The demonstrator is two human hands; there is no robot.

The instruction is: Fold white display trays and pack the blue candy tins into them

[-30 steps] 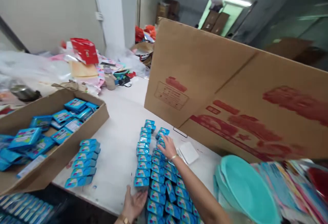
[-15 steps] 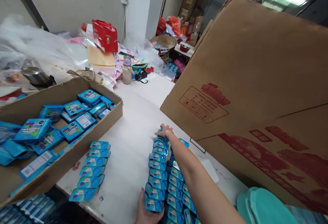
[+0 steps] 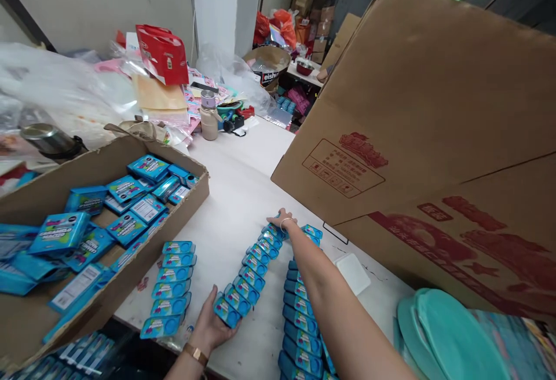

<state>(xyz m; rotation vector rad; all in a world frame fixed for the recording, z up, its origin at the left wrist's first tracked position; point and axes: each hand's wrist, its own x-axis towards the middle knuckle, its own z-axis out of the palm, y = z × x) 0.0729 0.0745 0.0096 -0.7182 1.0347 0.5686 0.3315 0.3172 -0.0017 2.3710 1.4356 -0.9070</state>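
Blue-box row (image 3: 249, 277) held at both ends

At left, an open cardboard tray (image 3: 186, 209) holds loose blue packets (image 3: 125, 226). Just beside it, a shorter line of boxes (image 3: 171, 291) stands on a white tabletop (image 3: 243, 171). Next, the left hand (image 3: 214, 325), a band (image 3: 196, 354) at its wrist, cups the near end of the blue-box row, its grip closed on it. The row slants away across the middle of the tabletop, its boxes side by side, to the right hand (image 3: 284, 219), whose grip clasps the far end. Beside the right forearm (image 3: 324, 287) runs another row (image 3: 302, 322); beyond are a flat white item (image 3: 354, 274), a large printed carton (image 3: 434, 119) and, farther right, teal basins (image 3: 460, 333).
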